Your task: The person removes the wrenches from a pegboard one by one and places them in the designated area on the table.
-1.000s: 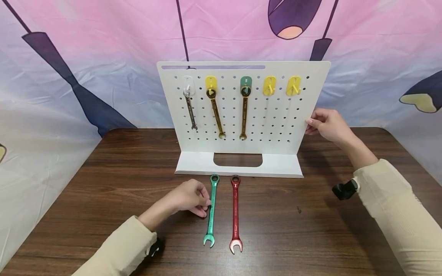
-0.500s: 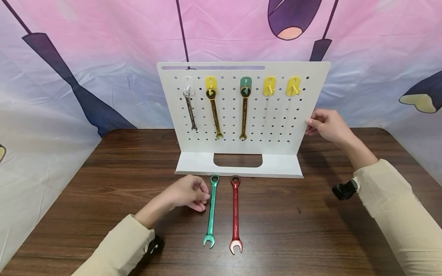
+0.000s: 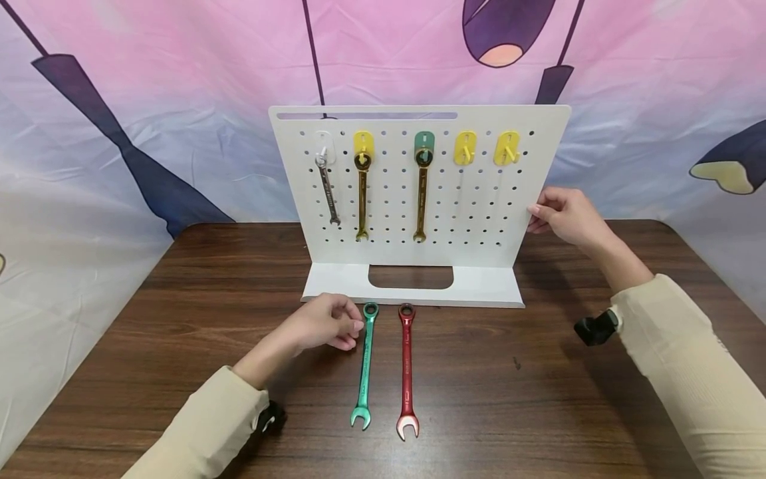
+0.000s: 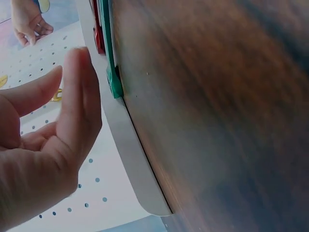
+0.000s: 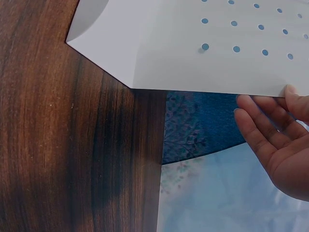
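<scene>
Pegboard (image 3: 419, 206) stands upright on the tabletop (image 3: 538, 399); our right hand (image 3: 565, 216) grips its right edge, thumb in front, fingers behind. Green wrench (image 3: 365, 362) lies flat just right of our left hand (image 3: 326, 326), whose loosely curled fingers hold nothing. Red wrench (image 3: 406, 369) lies beside it.

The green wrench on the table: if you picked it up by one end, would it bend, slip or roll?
The green wrench looks like one solid metal bar, so it would probably stay stiff and feel heavy for its size. It lies flat on the table, so rolling seems unlikely. Its glossy finish might be a little slippery under the left hand beside it.
</scene>
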Demonstrator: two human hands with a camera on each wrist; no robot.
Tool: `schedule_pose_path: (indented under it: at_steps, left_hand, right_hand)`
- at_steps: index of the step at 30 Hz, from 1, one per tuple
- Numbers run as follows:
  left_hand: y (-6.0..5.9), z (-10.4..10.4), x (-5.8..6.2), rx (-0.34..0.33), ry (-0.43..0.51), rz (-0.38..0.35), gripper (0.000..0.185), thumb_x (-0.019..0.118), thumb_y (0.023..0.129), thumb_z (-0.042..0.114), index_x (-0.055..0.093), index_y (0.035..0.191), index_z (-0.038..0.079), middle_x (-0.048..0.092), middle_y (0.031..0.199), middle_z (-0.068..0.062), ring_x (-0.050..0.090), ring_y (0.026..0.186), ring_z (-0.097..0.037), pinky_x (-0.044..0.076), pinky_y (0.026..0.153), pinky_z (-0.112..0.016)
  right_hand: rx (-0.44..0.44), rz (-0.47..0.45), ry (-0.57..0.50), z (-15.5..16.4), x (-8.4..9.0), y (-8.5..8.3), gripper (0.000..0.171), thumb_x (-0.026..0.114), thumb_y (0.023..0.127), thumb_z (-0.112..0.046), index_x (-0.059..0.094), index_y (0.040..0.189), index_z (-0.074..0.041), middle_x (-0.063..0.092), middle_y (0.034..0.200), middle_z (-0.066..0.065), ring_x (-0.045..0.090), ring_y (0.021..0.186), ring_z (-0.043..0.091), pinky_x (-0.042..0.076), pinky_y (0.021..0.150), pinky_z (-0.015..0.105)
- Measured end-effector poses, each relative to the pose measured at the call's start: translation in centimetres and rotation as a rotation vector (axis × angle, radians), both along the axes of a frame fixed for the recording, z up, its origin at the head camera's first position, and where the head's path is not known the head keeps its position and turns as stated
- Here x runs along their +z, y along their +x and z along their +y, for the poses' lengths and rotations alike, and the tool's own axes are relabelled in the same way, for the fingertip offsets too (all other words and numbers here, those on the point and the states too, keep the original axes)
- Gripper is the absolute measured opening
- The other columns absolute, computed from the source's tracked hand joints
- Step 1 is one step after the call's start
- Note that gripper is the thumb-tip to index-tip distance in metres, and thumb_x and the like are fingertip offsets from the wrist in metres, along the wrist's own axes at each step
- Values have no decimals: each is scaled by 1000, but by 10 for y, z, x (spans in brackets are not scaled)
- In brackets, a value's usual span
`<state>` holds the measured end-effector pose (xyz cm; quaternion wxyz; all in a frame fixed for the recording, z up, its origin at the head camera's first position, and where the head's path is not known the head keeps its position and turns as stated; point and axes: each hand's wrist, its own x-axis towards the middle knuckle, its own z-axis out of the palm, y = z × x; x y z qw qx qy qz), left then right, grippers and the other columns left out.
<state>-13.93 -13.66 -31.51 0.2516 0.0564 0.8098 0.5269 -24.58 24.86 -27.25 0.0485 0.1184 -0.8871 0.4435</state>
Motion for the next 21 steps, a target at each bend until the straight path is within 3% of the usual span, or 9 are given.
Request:
schedule_pose_path:
  at_steps: [21]
  left_hand:
    - [-18, 6, 4, 89, 47, 74, 13, 53, 89, -3, 51, 99, -10, 59, 81, -17, 61, 67, -19, 57, 66, -35]
  right_hand:
    - [3, 9, -13, -1, 0, 1, 20, 50, 93, -6, 53, 86, 13, 64, 81, 20, 62, 64, 12, 56, 60, 25]
